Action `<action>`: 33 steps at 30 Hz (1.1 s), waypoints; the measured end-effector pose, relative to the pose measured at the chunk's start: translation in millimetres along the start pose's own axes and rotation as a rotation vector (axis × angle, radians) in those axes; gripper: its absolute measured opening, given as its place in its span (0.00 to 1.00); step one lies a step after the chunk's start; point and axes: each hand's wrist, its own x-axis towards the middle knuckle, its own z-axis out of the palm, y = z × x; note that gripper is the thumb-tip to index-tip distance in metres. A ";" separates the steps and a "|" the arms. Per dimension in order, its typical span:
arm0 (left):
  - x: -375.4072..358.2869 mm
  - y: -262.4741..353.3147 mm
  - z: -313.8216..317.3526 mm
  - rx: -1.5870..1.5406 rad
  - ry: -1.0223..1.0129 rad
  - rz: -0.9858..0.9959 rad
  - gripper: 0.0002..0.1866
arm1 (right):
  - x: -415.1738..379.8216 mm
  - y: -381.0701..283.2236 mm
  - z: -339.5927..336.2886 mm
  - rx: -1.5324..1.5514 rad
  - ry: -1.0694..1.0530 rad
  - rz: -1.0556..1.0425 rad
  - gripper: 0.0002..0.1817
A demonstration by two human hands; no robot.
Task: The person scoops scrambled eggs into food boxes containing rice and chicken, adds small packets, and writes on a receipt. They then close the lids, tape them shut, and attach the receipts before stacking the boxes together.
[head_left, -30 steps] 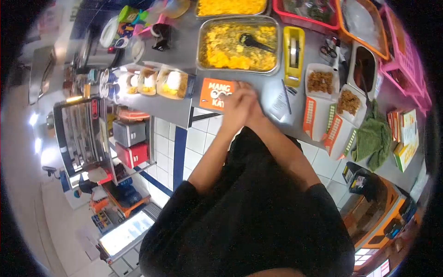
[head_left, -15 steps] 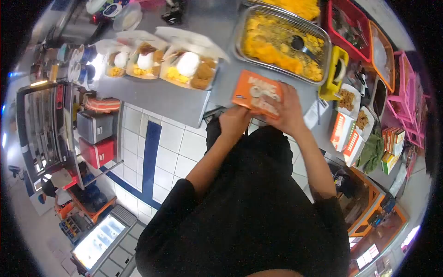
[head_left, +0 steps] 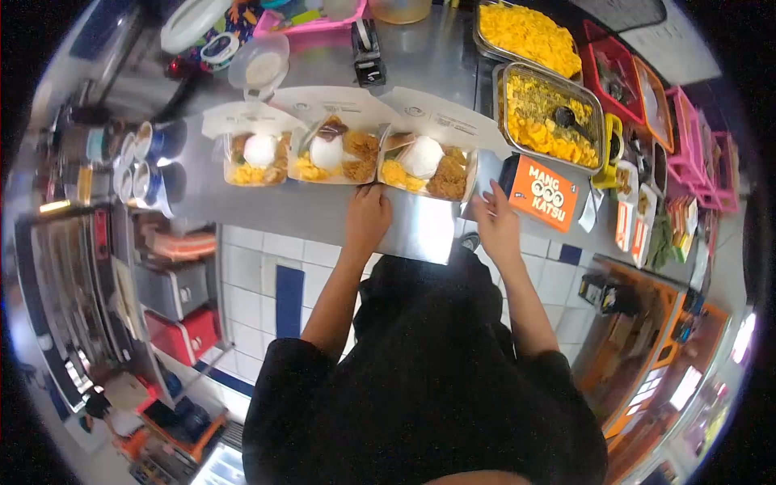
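Note:
Three open white boxes stand in a row on the steel counter: the left box (head_left: 257, 158), the middle box (head_left: 335, 153) and the right box (head_left: 428, 166), each with rice, egg and fried pieces. My left hand (head_left: 369, 212) is at the front edge of the middle and right boxes, fingers curled; whether they grip anything is hidden. Beside the right box's right side is my right hand (head_left: 496, 217), its fingers apart and holding nothing. A closed orange box (head_left: 543, 194) lies to the right of that hand, at the counter's front edge.
Two metal trays, the rear tray (head_left: 529, 34) and the front tray (head_left: 552, 117), hold yellow food. Red, orange and pink baskets (head_left: 693, 153) are at the right. A black dispenser (head_left: 368, 58) stands behind the boxes; cups (head_left: 145, 166) are at the left.
Both hands have let go of the orange box, which now lies at the right of the counter. My hands have moved to the open boxes. The camera view has shifted.

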 end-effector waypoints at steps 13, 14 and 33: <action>97.9 -12.4 -33.7 0.138 0.012 -0.311 0.32 | 34.1 3.4 13.0 0.055 -0.007 0.100 0.24; 104.8 -19.3 -31.8 0.066 0.248 -0.002 0.33 | 36.3 -8.7 7.5 -0.072 0.107 0.058 0.22; 28.0 27.9 -17.4 -0.481 0.009 -0.471 0.28 | 31.8 -37.9 20.5 0.577 -0.272 0.181 0.27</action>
